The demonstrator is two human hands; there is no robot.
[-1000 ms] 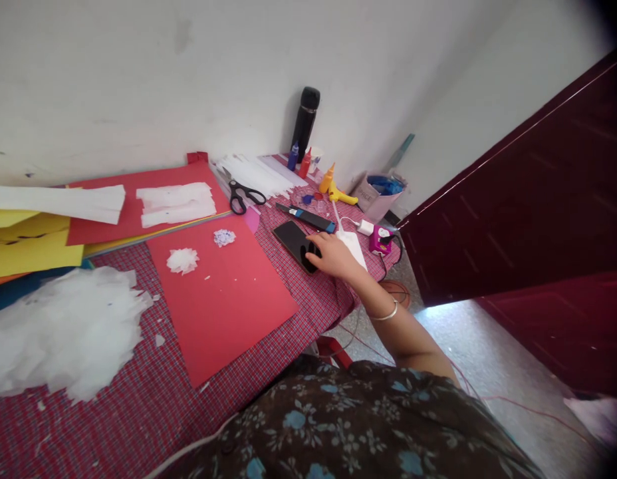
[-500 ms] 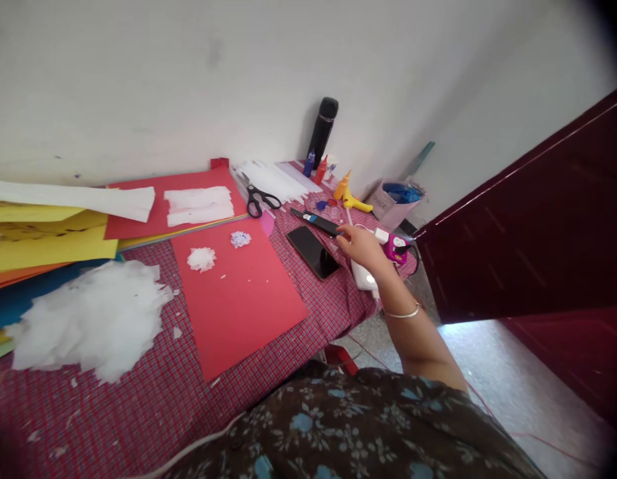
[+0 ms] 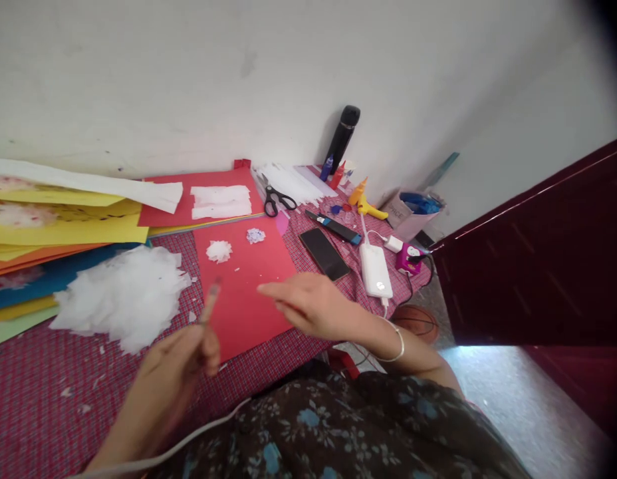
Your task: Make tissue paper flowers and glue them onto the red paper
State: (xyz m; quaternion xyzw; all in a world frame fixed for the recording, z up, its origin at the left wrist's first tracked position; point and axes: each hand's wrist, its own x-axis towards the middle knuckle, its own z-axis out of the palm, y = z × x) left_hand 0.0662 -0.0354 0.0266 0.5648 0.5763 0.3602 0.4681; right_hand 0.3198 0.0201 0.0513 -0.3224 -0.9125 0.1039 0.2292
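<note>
My left hand (image 3: 176, 362) is closed on a thin stick (image 3: 211, 299) that points up and has a dark end; motion blurs it. It is over the near left edge of a red paper sheet (image 3: 248, 299). Above the sheet's right part is my right hand (image 3: 308, 306), its forefinger pointing left and its other fingers curled in. Whatever the curled fingers may hold is hidden. Farther up the sheet sit a white paper tuft (image 3: 219, 251) and a smaller purple-flecked tuft (image 3: 255, 235).
Left of the sheet lies a heap of white tissue pieces (image 3: 123, 293), by stacked coloured papers (image 3: 109, 229). To the right are a phone (image 3: 324, 254), a craft knife (image 3: 338, 229), a white power bank (image 3: 375, 269), black scissors (image 3: 276, 198) and a yellow glue gun (image 3: 372, 210).
My right hand has left the craft knife and come left over the red sheet. My left hand has come into view with the thin stick. The view has shifted slightly left.
</note>
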